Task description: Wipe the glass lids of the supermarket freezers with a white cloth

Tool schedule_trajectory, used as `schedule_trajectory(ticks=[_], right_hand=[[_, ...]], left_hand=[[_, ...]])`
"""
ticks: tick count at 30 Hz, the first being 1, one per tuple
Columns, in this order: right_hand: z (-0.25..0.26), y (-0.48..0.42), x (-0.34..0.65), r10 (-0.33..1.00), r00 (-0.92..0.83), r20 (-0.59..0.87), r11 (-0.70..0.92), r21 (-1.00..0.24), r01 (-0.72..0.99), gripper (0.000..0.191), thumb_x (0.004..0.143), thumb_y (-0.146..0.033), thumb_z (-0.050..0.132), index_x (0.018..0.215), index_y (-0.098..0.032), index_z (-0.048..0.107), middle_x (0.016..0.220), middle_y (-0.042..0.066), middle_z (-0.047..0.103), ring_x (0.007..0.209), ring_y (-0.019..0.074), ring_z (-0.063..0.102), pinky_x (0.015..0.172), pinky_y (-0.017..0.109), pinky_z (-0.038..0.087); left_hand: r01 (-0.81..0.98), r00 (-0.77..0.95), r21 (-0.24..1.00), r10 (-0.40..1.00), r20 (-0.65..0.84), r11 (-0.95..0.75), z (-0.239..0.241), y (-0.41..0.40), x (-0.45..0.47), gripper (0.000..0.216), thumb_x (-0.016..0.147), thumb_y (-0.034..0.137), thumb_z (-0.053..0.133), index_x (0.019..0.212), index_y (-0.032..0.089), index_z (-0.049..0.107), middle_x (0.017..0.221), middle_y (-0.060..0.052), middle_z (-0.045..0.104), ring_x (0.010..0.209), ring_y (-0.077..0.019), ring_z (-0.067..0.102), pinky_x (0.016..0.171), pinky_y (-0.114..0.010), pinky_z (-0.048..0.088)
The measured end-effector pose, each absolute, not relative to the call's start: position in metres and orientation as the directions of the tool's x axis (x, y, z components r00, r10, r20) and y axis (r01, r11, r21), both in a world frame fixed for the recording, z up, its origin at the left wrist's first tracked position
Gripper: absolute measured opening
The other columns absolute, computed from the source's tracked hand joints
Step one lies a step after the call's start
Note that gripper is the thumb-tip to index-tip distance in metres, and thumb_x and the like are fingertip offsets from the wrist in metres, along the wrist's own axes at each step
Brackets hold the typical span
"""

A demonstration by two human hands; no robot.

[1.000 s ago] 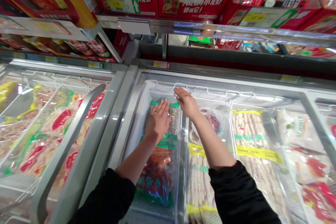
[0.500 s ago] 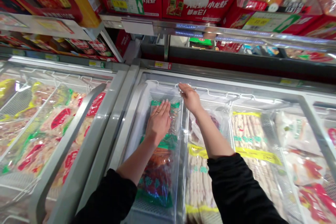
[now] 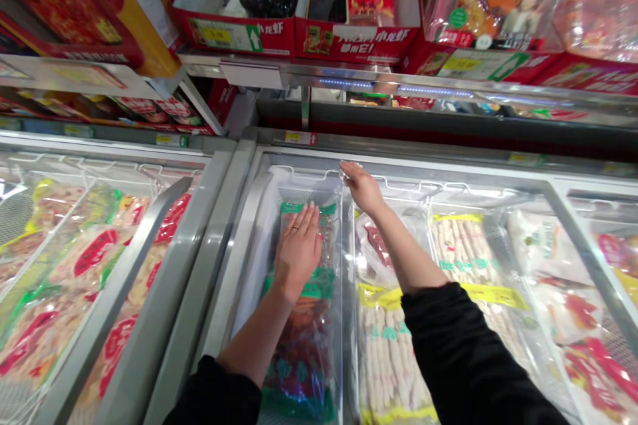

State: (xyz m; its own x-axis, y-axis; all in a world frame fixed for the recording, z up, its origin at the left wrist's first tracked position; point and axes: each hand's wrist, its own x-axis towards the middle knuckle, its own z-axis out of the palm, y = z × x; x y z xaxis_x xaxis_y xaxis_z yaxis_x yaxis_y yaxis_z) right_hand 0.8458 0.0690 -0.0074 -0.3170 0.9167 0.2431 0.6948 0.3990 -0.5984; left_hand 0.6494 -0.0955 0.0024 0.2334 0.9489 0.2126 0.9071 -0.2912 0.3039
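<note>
Resting left hand (image 3: 299,242) flat, ungripping, on clear-and-green plastic packet (image 3: 328,239), centre frame | poising right hand (image 3: 363,187) half-curled, hold unclear | already aligned with red-brown plastic packet (image 3: 310,345) below; remainder unclear

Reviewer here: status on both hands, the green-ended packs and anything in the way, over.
Left hand open, flat over upper green-ended pack. Right hand near freezer's back rim, grip unclear. Left forearm partly hides lower green-ended pack.
</note>
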Motion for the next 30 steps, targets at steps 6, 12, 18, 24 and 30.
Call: schedule_trajectory(ticks=[6,12,18,24,30], right_hand=[[-0.005,0.068,0.819,0.884,-0.413,0.218,0.453,-0.612,0.648,0.061,0.087,-0.003,0.05,0.138,-0.033,0.064,0.145,-0.004,0.059,0.143,0.0239,0.048,0.125,0.051,0.038],[-0.002,0.044,0.87,0.87,-0.451,0.2,0.463,-0.649,0.604,0.054,0.091,-0.009,0.053,0.137,-0.035,0.064,0.144,-0.004,0.061,0.141,0.0239,0.051,0.124,0.051,0.037],[-0.011,0.054,0.851,0.946,-0.235,0.223,0.323,-0.592,0.738,0.055,0.089,-0.002,0.049,0.139,-0.019,0.063,0.151,0.006,0.056,0.146,0.027,0.044,0.125,0.053,0.034],[0.001,-0.012,0.851,0.873,-0.448,0.192,0.473,-0.56,0.68,0.051,0.094,-0.005,0.046,0.143,-0.014,0.058,0.152,0.007,0.055,0.148,0.0224,0.043,0.127,0.045,0.034],[0.0,-0.03,0.893,0.914,-0.36,0.188,0.397,-0.597,0.697,0.055,0.09,-0.007,0.053,0.139,-0.031,0.063,0.147,-0.003,0.058,0.142,0.0268,0.05,0.126,0.053,0.037]], left_hand=[[0.906,0.231,0.313,0.952,0.199,-0.285,0.004,-0.094,0.649,0.064,0.097,0.014,0.04,0.16,0.018,0.034,0.159,-0.01,0.043,0.15,-0.0231,0.038,0.125,-0.046,0.037],[0.897,0.226,0.336,0.952,0.206,-0.286,0.001,-0.093,0.649,0.065,0.096,0.012,0.043,0.16,0.021,0.034,0.16,-0.009,0.042,0.149,-0.0248,0.039,0.125,-0.047,0.038],[0.892,0.208,0.361,0.957,0.204,-0.271,0.002,-0.095,0.649,0.06,0.098,0.013,0.04,0.157,0.023,0.038,0.16,-0.005,0.043,0.151,-0.0207,0.037,0.127,-0.045,0.034],[0.886,0.197,0.381,0.959,0.204,-0.263,0.001,-0.097,0.65,0.052,0.101,0.014,0.039,0.153,0.015,0.043,0.161,-0.008,0.042,0.151,-0.0215,0.036,0.128,-0.045,0.031],[0.885,0.211,0.391,0.967,0.145,-0.252,0.005,-0.095,0.651,0.05,0.102,0.013,0.039,0.151,0.009,0.041,0.162,-0.009,0.04,0.152,-0.0227,0.034,0.128,-0.046,0.028]])
